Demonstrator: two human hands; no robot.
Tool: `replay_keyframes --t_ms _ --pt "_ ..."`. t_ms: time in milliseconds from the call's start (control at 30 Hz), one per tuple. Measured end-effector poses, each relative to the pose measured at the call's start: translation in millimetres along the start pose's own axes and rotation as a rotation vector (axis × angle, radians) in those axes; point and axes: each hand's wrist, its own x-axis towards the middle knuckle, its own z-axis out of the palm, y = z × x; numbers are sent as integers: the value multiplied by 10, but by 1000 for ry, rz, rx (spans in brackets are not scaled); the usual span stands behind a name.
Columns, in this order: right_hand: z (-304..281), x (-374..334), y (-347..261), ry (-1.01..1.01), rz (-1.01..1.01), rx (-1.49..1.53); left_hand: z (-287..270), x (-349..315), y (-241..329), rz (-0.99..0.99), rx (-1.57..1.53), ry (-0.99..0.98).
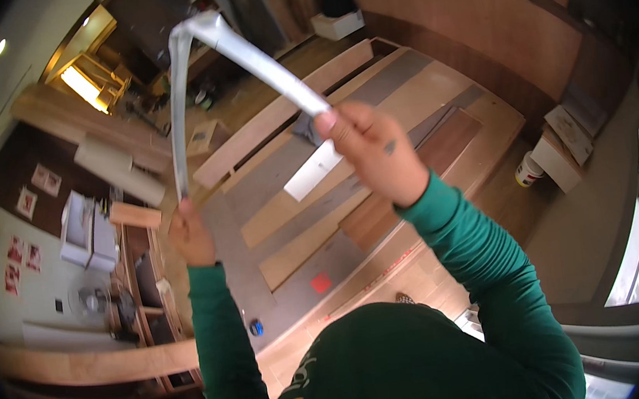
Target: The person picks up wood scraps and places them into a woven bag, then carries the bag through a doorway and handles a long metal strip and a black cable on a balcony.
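A long, shiny white strip (263, 69) rises in front of me in a steep peak, with a crumpled bend at its top. Its material is hard to make out. My right hand (378, 150) is closed around its right end, thumb on top. The lower tip of its left leg is pinched in my left hand (194, 236), which is slightly blurred. Below both hands is a broad grey-brown work surface (233, 228) with wooden boards (383, 216) on it. A flat white piece (312, 172) lies there, close to my right wrist.
On the near part of the surface are a blue tape measure (256, 328) and a red square (320, 282). A white bucket (527, 170) stands to the right beside box-like panels (563, 146). A fan (90, 300) is at the left; a long upright board (287, 113) edges the far side.
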Motion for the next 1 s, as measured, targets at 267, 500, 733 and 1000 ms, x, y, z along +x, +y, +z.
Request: replay_keyframes --t_ms 267,500,733,1000 --pt "204 170 -234 -223 212 146 298 -405 235 -408 -205 -93" --pt "520 266 75 -159 184 453 671 -516 702 -480 -432 -345" --pt "665 361 154 -75 106 564 1046 -560 846 -232 -600 -440" --pt "737 278 240 23 201 590 1190 -717 885 -266 -760 -411"
